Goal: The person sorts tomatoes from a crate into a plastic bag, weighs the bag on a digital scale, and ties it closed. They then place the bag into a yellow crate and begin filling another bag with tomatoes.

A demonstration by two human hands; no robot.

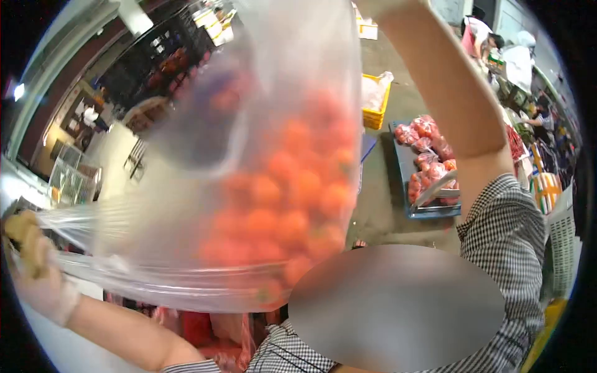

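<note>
A large clear plastic bag (186,205) fills the middle of the head view, raised and blurred by motion. Through its film show many orange-red round fruits, tomatoes (289,186) by their look, some with green stem ends. At the far left, my left hand (38,273), in a pale glove with yellowish fingers, is closed on stretched plastic of the bag. My right arm reaches up to the top edge, where only the base of my right hand (390,7) shows beside the bag's upper part. Its fingers are out of view, so their grip is hidden.
A blue platform cart (407,168) with several bags of red produce stands on the floor to the right. Behind it is a yellow crate (375,115). People (479,37) work among goods at the upper right. A white basket (563,242) stands near my right elbow.
</note>
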